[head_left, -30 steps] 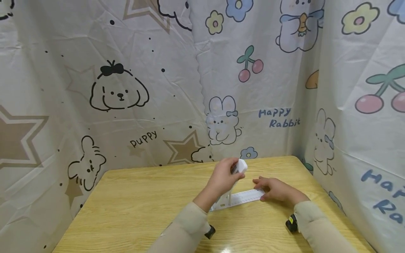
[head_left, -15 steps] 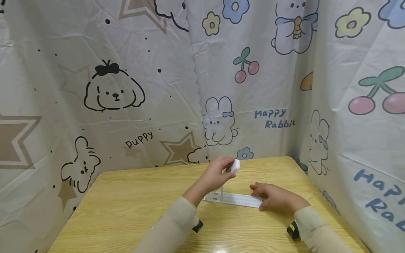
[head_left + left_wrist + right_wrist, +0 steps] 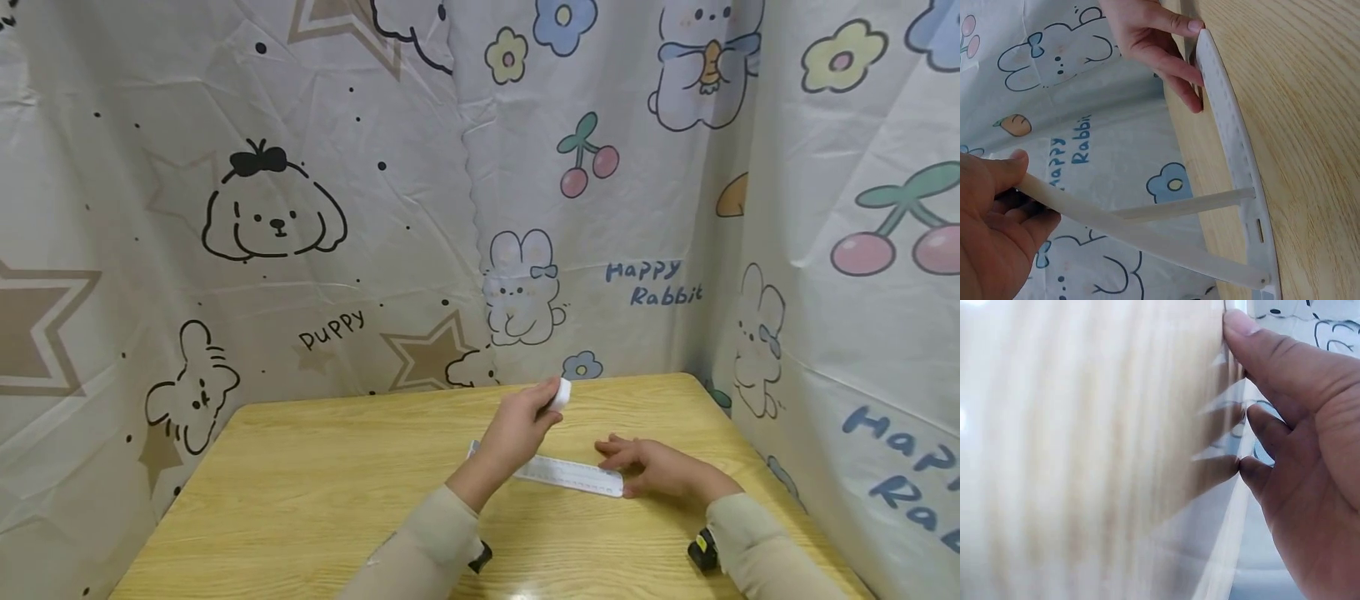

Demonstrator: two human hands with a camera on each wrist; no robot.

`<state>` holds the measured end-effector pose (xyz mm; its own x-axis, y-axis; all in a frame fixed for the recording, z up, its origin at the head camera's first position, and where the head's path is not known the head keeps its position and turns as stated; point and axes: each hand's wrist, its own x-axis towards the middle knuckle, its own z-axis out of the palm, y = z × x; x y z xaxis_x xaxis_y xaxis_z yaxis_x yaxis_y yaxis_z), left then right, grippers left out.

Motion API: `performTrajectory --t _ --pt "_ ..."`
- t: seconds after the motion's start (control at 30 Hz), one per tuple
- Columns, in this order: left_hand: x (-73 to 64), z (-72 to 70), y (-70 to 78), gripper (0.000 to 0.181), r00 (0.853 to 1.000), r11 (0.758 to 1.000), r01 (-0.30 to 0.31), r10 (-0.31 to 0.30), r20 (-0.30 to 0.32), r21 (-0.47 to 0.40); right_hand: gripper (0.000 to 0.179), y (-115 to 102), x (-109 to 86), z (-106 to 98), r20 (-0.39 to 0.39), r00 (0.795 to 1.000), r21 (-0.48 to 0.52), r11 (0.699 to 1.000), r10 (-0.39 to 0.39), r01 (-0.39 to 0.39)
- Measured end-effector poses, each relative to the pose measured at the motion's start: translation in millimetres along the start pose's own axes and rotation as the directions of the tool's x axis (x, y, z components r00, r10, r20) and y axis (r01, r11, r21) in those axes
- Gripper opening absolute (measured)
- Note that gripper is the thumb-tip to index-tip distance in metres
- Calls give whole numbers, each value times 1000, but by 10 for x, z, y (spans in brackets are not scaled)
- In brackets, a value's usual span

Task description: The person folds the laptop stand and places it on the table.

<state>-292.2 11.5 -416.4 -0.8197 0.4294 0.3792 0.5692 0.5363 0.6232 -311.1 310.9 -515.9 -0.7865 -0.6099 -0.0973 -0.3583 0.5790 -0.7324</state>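
Observation:
A white folding stand rests on the table, its long flat base printed with ruler-like marks. In the left wrist view a hinged upper arm slants up from one end of it, and a thinner strut runs between arm and base. My left hand pinches the raised free end of that arm between thumb and fingers. At the base's right end, my right hand holds the tip with its thumb on the near side and its fingers on the far side. From the head, my left hand hides the strut and the hinge.
The wood-grain table has its back edge close to a hanging cloth printed with cartoon animals, flowers and cherries. More cloth hangs at the right side. A black wrist camera sits below the right cuff.
The stand's base has swung clockwise on the table, its left end going away from me and its right end coming nearer. Both hands keep their holds; the left has shifted slightly left.

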Motion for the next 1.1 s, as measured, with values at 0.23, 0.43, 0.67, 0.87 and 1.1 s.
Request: performTrajectory --t 0.23,0.43,0.67,0.87,1.1 --pt "12 -75 -141 54 1000 999 -6 6 6 -42 46 -120 -8 142 -6 1000 -11 1000 -29 29" --pt "28 -83 -145 52 999 999 -22 21 -25 -38 45 -184 3 115 12 1000 -41 999 -5 6" --pt "19 -28 -98 54 1000 999 13 -14 -26 -46 51 -149 38 88 147 988 19 999 -46 44" --pt "13 -49 -101 54 1000 999 19 -20 -17 -28 51 -111 65 75 154 984 -6 996 -93 95" --pt "16 -47 -114 54 999 998 30 -31 -21 -52 48 -116 71 76 150 980 -35 989 -134 141"
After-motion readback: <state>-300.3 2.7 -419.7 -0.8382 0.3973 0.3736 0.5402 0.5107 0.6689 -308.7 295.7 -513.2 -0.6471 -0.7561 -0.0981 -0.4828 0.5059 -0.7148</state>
